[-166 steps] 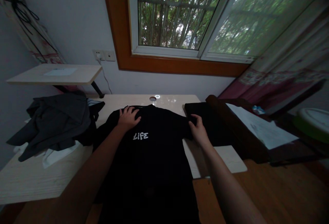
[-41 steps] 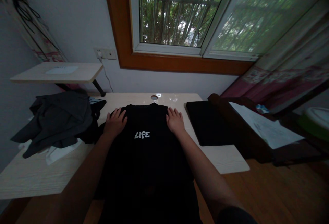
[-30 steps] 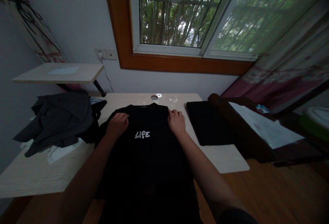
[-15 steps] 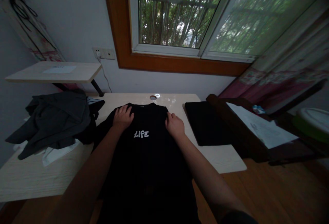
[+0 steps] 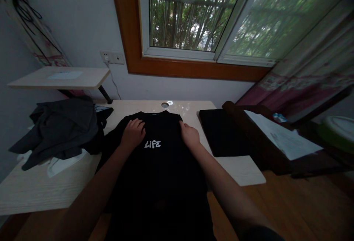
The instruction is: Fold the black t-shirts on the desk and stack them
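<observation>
A black T-shirt [image 5: 163, 171] with white "LIFE" lettering lies spread on the pale table, collar toward the wall. Its lower part hangs toward me and blends into dark cloth. My left hand [image 5: 134, 133] rests flat on the shirt's upper left, below the shoulder, fingers stretched out. At the shirt's right shoulder edge, my right hand [image 5: 189, 135] has its fingers closed on the fabric; the fingertips are partly hidden.
A heap of dark grey clothing [image 5: 63, 126] with white cloth beneath lies on the table's left, by a small raised shelf [image 5: 61, 77]. A folded black cloth [image 5: 221, 132] lies at right, beside a brown chair-like piece bearing paper [image 5: 279, 136]. A window [image 5: 193, 16] is ahead.
My left hand has slid slightly down from the shirt's shoulder toward me. My right hand stays at the right shoulder edge, barely shifted. The shirt lies almost unchanged.
</observation>
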{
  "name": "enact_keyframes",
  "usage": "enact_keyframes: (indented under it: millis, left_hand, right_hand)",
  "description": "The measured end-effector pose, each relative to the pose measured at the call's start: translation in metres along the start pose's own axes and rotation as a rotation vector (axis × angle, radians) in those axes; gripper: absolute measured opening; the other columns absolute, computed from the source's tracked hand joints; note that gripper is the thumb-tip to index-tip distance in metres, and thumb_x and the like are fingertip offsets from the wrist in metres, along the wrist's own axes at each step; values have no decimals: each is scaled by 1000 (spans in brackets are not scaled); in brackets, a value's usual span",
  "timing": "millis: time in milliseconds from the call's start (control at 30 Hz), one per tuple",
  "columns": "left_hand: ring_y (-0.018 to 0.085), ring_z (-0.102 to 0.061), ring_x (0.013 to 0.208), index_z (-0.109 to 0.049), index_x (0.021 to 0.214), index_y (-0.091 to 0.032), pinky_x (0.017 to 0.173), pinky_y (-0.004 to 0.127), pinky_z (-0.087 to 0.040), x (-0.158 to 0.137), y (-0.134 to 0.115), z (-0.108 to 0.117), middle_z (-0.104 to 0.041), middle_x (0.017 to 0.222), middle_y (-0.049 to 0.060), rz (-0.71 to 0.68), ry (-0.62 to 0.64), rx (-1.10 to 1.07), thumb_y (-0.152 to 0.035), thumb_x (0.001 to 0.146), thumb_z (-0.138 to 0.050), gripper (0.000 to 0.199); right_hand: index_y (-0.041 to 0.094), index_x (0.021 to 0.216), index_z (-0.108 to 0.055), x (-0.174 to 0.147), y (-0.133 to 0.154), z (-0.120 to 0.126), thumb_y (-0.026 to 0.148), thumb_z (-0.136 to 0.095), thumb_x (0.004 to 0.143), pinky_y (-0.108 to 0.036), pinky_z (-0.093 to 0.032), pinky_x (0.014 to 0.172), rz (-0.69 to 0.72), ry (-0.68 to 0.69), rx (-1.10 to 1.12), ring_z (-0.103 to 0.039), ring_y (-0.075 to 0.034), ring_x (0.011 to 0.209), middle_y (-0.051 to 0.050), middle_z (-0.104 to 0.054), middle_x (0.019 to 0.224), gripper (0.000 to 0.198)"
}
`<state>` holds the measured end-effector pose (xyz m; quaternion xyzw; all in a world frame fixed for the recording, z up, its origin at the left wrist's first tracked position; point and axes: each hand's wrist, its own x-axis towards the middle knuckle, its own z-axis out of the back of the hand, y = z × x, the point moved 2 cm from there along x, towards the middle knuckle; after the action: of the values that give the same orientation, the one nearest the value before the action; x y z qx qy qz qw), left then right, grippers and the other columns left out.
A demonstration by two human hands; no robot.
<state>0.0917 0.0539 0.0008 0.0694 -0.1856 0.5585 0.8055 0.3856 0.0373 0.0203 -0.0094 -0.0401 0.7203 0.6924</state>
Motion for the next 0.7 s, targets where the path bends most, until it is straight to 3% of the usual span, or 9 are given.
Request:
enact_keyframes:
  millis: [100,233,533,700]
  left_hand:
    - [30,-45,142,-63,134,-20,121,52,-29,-10,-4,1,-59,145,10,-15,100,-14,-36,98,-42,45]
    - [31,-37,148,-53,146,-26,121,56,-28,-15,-3,-2,-45,158,7,5,168,-5,-43,100,-41,51]
    - [29,-35,149,-50,148,-27,123,55,-23,3,-6,-16,-41,160,7,24,101,-25,-42,100,-39,51]
    - [27,-36,149,-53,146,-24,124,51,-23,7,-7,-18,-43,159,9,39,42,-19,-40,101,-39,50]
  right_hand:
    - [25,149,-36,2,-2,0,16,-31,102,-34,-53,78,5,5,-5,-72,-25,91,-14,-70,112,48]
    - [24,150,-35,10,-8,1,13,-31,101,-35,-53,80,-5,6,-15,-72,-26,92,-15,-69,112,50]
    - [22,140,-44,38,-31,5,12,-31,102,-33,-51,77,-38,-22,-96,-72,-25,92,-15,-69,108,41]
    - [19,131,-54,37,-31,6,14,-32,101,-37,-48,83,-26,-55,-124,-66,-27,100,-16,-66,111,37]
